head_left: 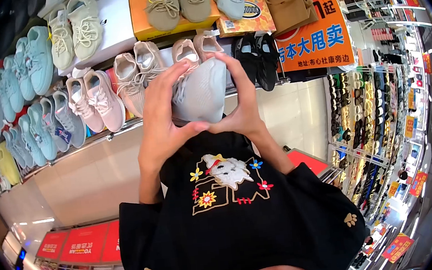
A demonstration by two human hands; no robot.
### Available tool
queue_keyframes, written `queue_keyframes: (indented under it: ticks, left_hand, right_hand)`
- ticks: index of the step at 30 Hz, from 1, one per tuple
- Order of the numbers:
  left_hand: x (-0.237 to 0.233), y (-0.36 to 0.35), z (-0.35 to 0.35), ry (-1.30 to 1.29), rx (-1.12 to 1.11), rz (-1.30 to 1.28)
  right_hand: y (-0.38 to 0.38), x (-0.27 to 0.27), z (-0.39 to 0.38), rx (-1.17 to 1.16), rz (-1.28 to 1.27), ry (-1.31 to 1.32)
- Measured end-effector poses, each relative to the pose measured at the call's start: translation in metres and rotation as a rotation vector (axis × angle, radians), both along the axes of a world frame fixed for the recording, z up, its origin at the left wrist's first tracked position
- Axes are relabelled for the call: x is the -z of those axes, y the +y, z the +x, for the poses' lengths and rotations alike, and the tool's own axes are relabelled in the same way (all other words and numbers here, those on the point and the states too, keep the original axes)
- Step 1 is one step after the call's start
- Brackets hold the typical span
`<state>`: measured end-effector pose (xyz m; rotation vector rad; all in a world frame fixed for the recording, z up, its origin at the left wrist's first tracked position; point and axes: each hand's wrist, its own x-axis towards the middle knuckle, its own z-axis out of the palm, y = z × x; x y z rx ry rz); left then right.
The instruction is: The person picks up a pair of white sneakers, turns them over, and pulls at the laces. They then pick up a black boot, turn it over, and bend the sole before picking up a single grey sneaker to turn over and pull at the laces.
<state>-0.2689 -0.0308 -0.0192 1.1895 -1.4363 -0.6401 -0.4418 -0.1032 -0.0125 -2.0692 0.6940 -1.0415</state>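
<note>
A pale grey knit sneaker [201, 96] is held up in front of my chest, a little blurred, its laces and opening out of sight. My left hand [164, 114] curves around its left side, thumb along the lower edge and fingers reaching over the top. On the other side my right hand [242, 98] grips it, its thumb meeting the left thumb underneath. Just beyond the shoe, a pair of pale pink sneakers [185, 51] on the rack is partly covered by my hands. Black shoes [256, 58] sit right of my right hand.
Rows of pastel sneakers, such as a pink pair [95, 101] and a light blue pair [33, 61], line the shelf ahead. Orange boxes [139, 17], a brown paper bag [284, 3] and an orange sign [321, 39] stand behind. Racks of footwear [366, 125] are at right.
</note>
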Motion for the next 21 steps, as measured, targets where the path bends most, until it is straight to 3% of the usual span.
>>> queue_keyframes:
  ticks: [2,6,8,10,12,14,16,18,21]
  left_hand:
    - [0.013,0.0,0.005,0.029,0.131,0.205]
    - [0.024,-0.002,0.001,0.048,0.105,0.276]
    - [0.041,-0.004,-0.003,0.01,0.05,0.295]
    - [0.062,-0.008,-0.004,0.189,0.099,0.293]
    - [0.076,-0.004,-0.008,0.207,0.078,0.312]
    - [0.081,-0.001,-0.011,0.494,0.087,0.307]
    - [0.099,0.011,-0.014,0.586,0.087,0.28]
    - [0.102,0.012,-0.011,0.677,0.091,0.251]
    - [0.068,-0.013,-0.014,1.219,0.146,0.116]
  right_hand:
    - [-0.003,0.001,-0.002,0.054,0.177,-0.024]
    - [-0.006,-0.003,0.008,0.066,0.312,-0.05]
    - [-0.008,-0.002,0.011,0.061,0.309,-0.017]
    - [-0.013,-0.001,0.015,0.072,0.32,0.07]
    - [-0.017,-0.007,0.013,0.037,0.298,0.105]
    - [-0.02,-0.01,0.013,-0.07,0.487,-0.039]
    - [-0.025,-0.013,0.009,-0.157,0.511,-0.086]
    - [-0.025,-0.018,0.008,-0.252,0.776,-0.245]
    - [-0.021,-0.02,0.011,-0.305,0.753,-0.261]
